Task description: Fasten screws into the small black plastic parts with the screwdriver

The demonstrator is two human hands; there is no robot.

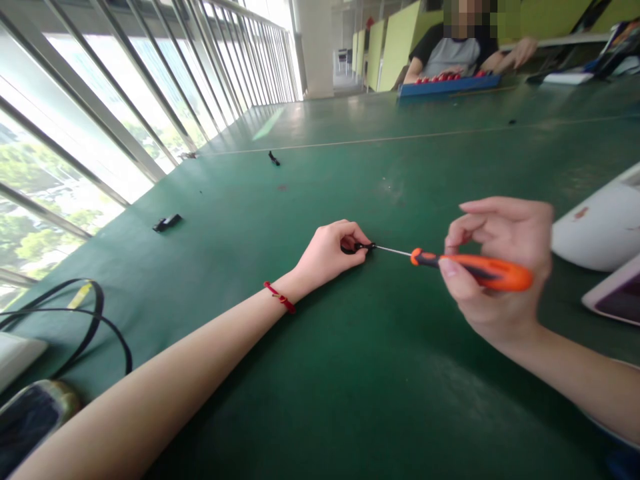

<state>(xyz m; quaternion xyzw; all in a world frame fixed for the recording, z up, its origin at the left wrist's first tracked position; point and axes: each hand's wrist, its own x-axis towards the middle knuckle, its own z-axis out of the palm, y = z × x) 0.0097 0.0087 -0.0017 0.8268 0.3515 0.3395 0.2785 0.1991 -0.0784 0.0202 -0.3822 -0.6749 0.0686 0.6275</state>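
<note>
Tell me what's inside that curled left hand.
The left hand holds a small black object, partly visible where an orange-and-black screwdriver points. Fingers cover the rest, hiding its full shape.

Cable (pixel 102 300) left on table (pixel 350 387), screwdriver (pixel 493 272) right, tray (pixel 450 87) behind

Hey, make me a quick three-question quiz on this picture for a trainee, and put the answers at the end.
1. Which hand grips the orange-handled screwdriver? A) left; B) right; C) neither.
2. True or false: a red bracelet circles the left wrist.
3. Fill in the colour: the left hand pinches a small ____ part in its fingers.

Key: 1. B, the right hand; 2. True; 3. black.
</note>
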